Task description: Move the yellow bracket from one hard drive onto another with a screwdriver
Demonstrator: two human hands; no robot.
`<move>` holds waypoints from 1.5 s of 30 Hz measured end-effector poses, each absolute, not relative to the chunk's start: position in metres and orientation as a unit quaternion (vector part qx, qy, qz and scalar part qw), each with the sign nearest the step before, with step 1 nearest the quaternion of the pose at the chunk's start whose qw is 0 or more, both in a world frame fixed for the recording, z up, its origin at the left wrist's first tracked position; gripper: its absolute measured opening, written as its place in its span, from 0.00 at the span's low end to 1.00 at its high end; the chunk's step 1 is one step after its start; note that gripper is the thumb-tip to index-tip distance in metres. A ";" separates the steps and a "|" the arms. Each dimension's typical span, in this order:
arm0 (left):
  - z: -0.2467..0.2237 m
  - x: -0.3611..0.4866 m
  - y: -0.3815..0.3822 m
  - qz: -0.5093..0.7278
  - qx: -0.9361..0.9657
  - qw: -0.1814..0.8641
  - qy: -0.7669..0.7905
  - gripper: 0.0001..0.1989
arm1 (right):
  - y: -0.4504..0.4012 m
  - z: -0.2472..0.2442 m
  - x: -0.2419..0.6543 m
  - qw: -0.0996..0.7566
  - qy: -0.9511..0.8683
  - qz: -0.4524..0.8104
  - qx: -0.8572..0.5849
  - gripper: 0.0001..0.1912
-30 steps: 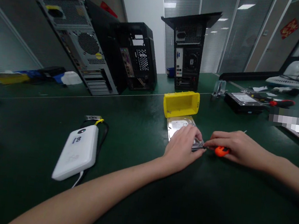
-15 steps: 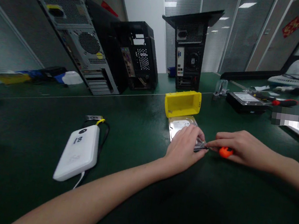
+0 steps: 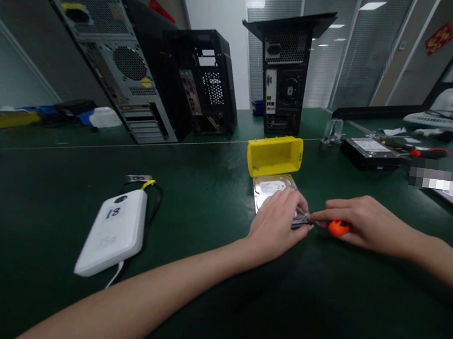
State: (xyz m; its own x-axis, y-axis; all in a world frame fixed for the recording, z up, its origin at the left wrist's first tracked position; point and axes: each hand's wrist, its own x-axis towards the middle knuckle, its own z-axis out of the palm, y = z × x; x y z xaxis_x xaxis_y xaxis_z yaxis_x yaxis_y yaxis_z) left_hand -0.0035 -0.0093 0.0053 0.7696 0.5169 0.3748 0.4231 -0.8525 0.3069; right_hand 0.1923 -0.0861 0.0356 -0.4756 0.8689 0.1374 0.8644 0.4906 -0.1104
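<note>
My left hand (image 3: 277,218) is closed over the near end of a silver hard drive (image 3: 269,188), which lies on the green table. Its thumb and fingers grip the drive's near right corner. My right hand (image 3: 355,220) is closed around a screwdriver with an orange handle (image 3: 338,228). The screwdriver's tip points left at the drive's near right edge, by my left fingertips; I cannot tell exactly what it touches. Just behind the drive, a yellow plastic bin (image 3: 275,156) rests on its side with its opening facing me.
A white power bank (image 3: 113,232) marked 18 lies at the left with its cables. Computer cases (image 3: 110,65) stand along the back, one a black tower (image 3: 283,82). Black-cased drives (image 3: 370,153), a clear container (image 3: 332,133) and red-handled pliers (image 3: 429,153) are at the right.
The whole view has shifted slightly. Both hands keep the same hold on the drive and screwdriver. A bit of another person's hand at the far left edge has gone out of sight.
</note>
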 end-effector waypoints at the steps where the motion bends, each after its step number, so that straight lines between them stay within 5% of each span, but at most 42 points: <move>1: 0.006 -0.003 -0.009 0.227 0.935 0.104 0.251 0.10 | -0.085 0.035 0.193 0.088 -0.861 0.015 -0.500 0.21; 24: 0.007 -0.003 -0.010 0.220 0.934 0.119 0.255 0.19 | -0.086 0.032 0.197 0.089 -0.867 0.001 -0.490 0.20; 27: 0.008 -0.004 -0.010 0.218 0.934 0.121 0.257 0.19 | -0.090 0.036 0.197 0.196 -0.837 -0.036 -0.509 0.18; 33: 0.009 -0.005 -0.011 0.205 0.937 0.123 0.255 0.15 | -0.093 0.056 0.198 0.606 -0.572 -0.107 -0.542 0.11; 39: 0.010 -0.005 -0.011 0.208 0.941 0.110 0.246 0.10 | -0.088 0.063 0.203 0.552 -0.554 0.145 -0.606 0.17; 45: 0.010 -0.005 -0.011 0.207 0.940 0.117 0.245 0.10 | -0.084 0.062 0.208 0.572 -0.548 0.175 -0.585 0.13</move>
